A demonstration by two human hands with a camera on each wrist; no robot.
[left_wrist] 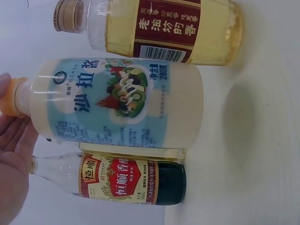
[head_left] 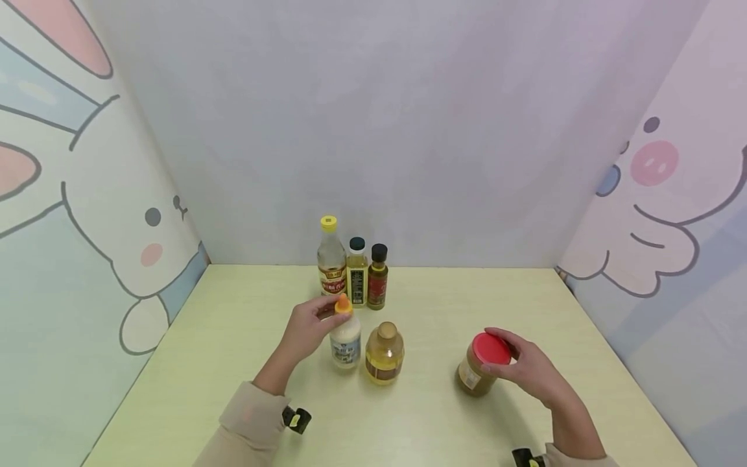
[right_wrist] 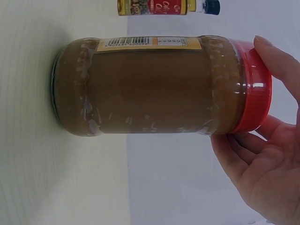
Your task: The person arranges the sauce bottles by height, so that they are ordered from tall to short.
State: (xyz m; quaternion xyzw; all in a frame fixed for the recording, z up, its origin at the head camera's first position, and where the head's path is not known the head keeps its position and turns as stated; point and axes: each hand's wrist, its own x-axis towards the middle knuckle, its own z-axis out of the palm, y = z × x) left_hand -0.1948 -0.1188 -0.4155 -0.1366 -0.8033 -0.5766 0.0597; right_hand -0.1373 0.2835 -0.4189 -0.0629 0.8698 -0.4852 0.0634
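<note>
My left hand [head_left: 312,324] pinches the orange cap [head_left: 343,303] of a white salad dressing bottle [head_left: 345,344]. In the left wrist view that bottle stays upright, its base apart from a shadow on the table. Beside it, on the right, stands a squat oil bottle [head_left: 385,357] with a gold cap. On the other side, my right hand [head_left: 532,370] grips the red lid [head_left: 491,349] of a jar of brown spread [right_wrist: 154,89], probably peanut butter. The jar leans in the head view; whether its base touches the table I cannot tell.
Behind the salad dressing stand a vinegar bottle [head_left: 332,259] with a yellow cap, an olive oil bottle [head_left: 357,275] and a small dark-capped bottle [head_left: 377,279]. The pale table [head_left: 455,292] meets a plain back wall [head_left: 373,130] and cartoon-printed side walls.
</note>
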